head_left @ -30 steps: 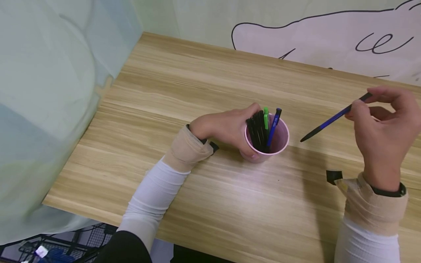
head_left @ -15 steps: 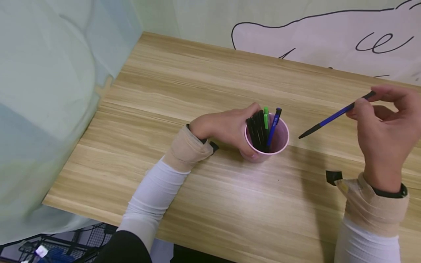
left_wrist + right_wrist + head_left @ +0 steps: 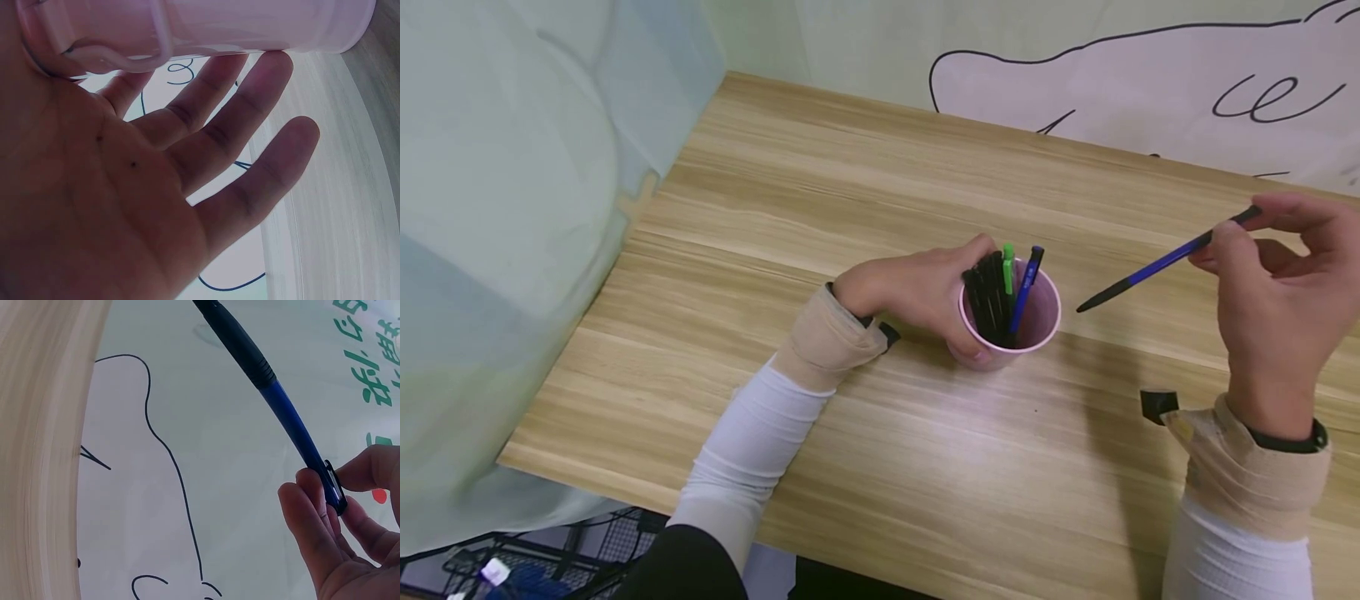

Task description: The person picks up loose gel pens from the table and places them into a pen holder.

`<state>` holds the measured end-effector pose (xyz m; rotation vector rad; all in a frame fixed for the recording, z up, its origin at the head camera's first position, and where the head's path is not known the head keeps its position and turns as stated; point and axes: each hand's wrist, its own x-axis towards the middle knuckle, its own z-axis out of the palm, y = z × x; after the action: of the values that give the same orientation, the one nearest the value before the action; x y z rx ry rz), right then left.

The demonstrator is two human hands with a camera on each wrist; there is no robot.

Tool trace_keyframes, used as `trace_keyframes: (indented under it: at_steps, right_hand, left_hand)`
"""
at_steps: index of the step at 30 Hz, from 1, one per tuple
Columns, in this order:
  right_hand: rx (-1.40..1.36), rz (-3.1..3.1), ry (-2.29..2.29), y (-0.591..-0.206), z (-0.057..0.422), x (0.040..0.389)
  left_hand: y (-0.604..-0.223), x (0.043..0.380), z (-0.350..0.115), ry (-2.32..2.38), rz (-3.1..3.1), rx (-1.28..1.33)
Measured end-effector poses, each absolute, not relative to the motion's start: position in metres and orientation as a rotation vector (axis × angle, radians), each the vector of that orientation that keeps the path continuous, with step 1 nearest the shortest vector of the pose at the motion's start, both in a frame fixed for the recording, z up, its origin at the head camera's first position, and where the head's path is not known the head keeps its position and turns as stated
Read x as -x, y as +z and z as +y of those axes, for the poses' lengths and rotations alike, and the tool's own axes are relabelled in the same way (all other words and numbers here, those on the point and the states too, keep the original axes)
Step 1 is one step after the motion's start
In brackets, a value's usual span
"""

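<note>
My left hand (image 3: 917, 292) grips a pink cup (image 3: 1047, 321) from its left side, thumb at the front and fingers behind. In the left wrist view the fingers (image 3: 269, 81) lie along the wall of the cup (image 3: 250, 25). Several black pens (image 3: 988, 300), a pen with a green clip (image 3: 1007, 267) and a blue pen (image 3: 1025, 292) stand in it, leaning left. To the right, my right hand (image 3: 1285, 292) pinches another blue pen (image 3: 1165, 261) near its clip end. Its black tip slants down toward the cup, apart from the rim. The right wrist view shows this pen (image 3: 290, 419) between thumb and fingers.
The cup stands on a wood-grain table (image 3: 760, 183). Behind it rises a pale wall (image 3: 1112, 75) with a line drawing. A light curtain-like sheet (image 3: 497, 250) hangs at the left. Below the front edge is a black mesh rack (image 3: 580, 550).
The pen in my right hand has tilted a little more level, its tip slightly higher and nearer the cup. My left hand and the cup have stayed in place.
</note>
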<state>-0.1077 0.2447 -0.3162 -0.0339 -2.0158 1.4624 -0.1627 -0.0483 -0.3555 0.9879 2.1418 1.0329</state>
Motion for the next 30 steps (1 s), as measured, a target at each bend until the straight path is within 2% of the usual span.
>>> trace_keyframes:
  at_steps: [19,30]
  right_hand:
    - [0.019,-1.839,1.666,-0.3130,0.2396,0.1058]
    - [-0.083,-1.699,1.791,-0.3128,0.2355,0.1074]
  left_hand:
    - [-0.3555,0.1625,-0.0477,1.032,2.151,-0.987]
    - [-0.3547,0.1628,-0.0479,1.039,2.144,-0.992]
